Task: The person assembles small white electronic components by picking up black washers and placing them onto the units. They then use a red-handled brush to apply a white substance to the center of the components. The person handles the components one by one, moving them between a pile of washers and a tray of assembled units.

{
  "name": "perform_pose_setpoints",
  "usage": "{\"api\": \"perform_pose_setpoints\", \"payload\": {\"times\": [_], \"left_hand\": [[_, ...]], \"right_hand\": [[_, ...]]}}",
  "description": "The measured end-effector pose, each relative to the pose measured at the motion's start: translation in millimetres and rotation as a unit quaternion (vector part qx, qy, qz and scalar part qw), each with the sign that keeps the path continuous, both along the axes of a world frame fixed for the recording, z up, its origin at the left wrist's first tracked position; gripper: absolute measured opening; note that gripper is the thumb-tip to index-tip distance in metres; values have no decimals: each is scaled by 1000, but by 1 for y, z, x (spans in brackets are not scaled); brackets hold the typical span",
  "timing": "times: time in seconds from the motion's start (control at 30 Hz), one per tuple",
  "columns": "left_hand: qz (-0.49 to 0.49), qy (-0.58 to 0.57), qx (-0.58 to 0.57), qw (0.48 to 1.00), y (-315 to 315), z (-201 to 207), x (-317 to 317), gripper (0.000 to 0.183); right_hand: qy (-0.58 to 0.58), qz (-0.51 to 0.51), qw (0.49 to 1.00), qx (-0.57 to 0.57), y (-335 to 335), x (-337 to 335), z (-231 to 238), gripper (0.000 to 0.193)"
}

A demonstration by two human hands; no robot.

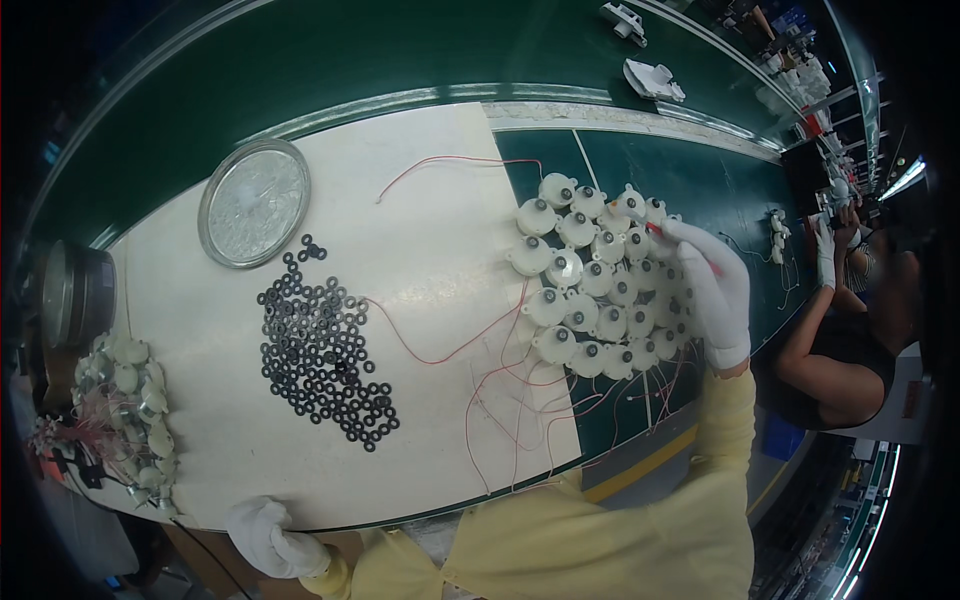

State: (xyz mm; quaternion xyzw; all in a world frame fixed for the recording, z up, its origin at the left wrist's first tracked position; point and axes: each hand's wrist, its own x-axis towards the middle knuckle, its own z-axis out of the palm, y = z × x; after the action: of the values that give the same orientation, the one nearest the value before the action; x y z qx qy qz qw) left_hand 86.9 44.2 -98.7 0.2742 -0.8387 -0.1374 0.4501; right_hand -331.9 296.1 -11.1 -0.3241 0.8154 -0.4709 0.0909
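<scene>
My right hand (715, 295), in a white glove, is at the right side of a cluster of round white plastic motors (597, 278) with dark hubs and thin red wires. Its fingers are closed around a slim red tool (655, 229), whose pale tip points left over the far motors. The glove hides part of the tool and some motors. My left hand (268, 538), also gloved in white, is at the table's near edge with its fingers curled in and nothing visible in them. Many small black rings (320, 345) lie loose on the white board between the hands.
A round metal tray (255, 203) lies beyond the rings. At the left, a heap of wired white motors (125, 420) sits near a dark round container (78, 295). Loose red wires (520, 400) trail over the near edge. Another person (850, 350) sits at the right.
</scene>
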Motion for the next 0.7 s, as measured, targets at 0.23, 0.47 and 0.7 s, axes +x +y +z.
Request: {"api": "perform_pose_setpoints", "payload": {"times": [0.23,0.47,0.7], "left_hand": [[-5,8,4,1000,-1,-4,3,26],[-5,27,10,1000,0,-6,3,26],[-5,14,9,1000,-1,-4,1,26]], "right_hand": [[63,15,997,30,16,0,0,29],[30,-32,999,-6,17,-1,7,30],[4,2,1000,-7,0,0,1,29]]}}
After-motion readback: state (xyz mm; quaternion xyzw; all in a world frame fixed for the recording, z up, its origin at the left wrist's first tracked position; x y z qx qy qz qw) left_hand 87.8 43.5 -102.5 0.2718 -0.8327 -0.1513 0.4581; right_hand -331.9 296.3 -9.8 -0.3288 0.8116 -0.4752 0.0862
